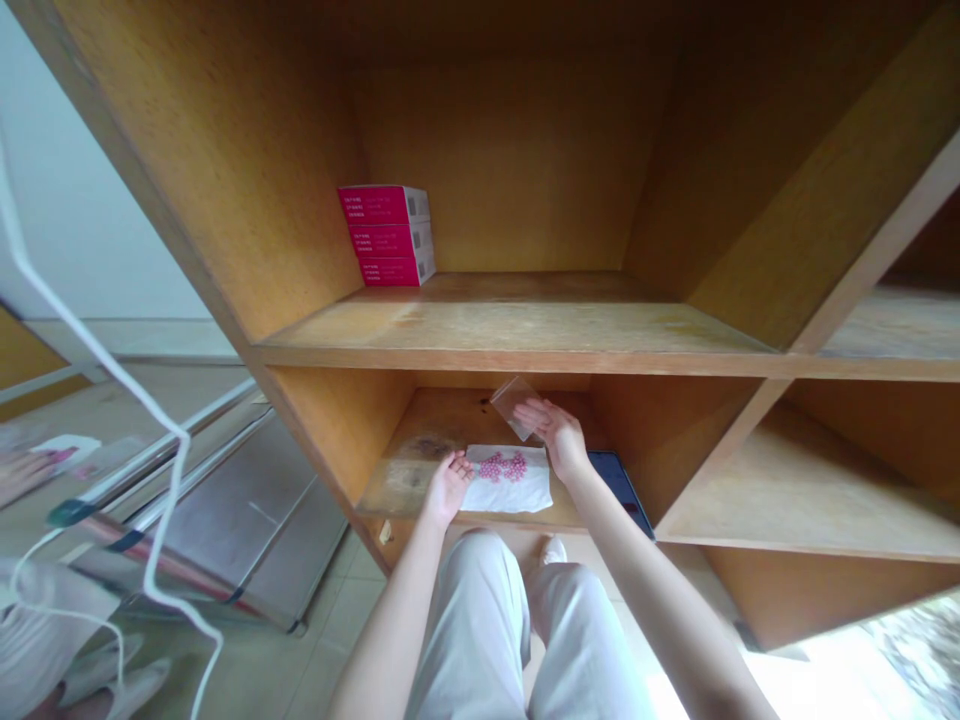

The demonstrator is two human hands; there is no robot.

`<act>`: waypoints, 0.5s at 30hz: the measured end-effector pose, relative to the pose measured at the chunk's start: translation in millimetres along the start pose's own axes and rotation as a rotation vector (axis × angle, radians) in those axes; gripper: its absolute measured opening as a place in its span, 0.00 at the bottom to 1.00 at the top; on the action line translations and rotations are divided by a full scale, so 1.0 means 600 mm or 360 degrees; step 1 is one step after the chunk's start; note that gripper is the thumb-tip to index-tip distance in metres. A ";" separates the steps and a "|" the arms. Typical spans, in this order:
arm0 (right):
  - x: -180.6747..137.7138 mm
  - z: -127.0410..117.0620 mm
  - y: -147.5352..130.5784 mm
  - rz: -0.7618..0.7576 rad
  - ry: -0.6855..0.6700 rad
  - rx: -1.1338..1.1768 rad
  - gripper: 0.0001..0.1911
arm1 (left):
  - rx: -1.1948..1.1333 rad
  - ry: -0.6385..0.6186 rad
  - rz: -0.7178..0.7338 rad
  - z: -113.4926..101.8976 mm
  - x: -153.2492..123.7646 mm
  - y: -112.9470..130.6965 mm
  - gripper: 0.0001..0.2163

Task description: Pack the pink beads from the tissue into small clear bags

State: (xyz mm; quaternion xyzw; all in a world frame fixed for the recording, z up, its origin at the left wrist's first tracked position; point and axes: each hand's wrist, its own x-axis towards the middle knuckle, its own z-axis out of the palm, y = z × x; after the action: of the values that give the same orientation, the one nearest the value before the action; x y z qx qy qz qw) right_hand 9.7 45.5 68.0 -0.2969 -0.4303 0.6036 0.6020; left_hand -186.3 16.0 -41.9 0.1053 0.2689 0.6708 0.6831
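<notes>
My left hand [448, 487] rests on the lower shelf at the left edge of a white paper sheet [517, 490], its fingertips touching the paper. A cluster of small pink beads [499, 466] lies on the sheet. My right hand [551, 430] is raised just above the sheet's far edge, its fingers pinching a small clear plastic bag [516, 407]. The bag stands tilted and looks flat, and nothing shows inside it. A dark smartphone [619, 490] lies on the shelf to the right of the sheet, near my right forearm.
Three stacked magenta boxes [386, 236] stand on the upper shelf of the wooden cabinet [510, 358]. Wooden dividers flank the lower compartment. Far left, another person's hand [22, 472] is near a white cable [174, 500] and a metal-framed panel [240, 530].
</notes>
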 end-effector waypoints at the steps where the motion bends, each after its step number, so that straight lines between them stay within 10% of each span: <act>1: -0.004 -0.001 0.007 0.0041 -0.0009 0.0055 0.14 | 0.0002 -0.0001 -0.0001 0.000 0.000 0.000 0.05; 15: -0.046 -0.055 0.114 0.0324 0.0009 0.0589 0.12 | 0.0480 -0.0152 0.0025 0.022 -0.008 -0.002 0.11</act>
State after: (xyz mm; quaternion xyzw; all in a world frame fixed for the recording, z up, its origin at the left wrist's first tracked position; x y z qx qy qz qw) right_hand 8.9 30.5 -11.5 -0.2248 -0.2783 0.7292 0.5833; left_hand -178.3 14.0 -30.8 0.2406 0.3327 0.6223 0.6664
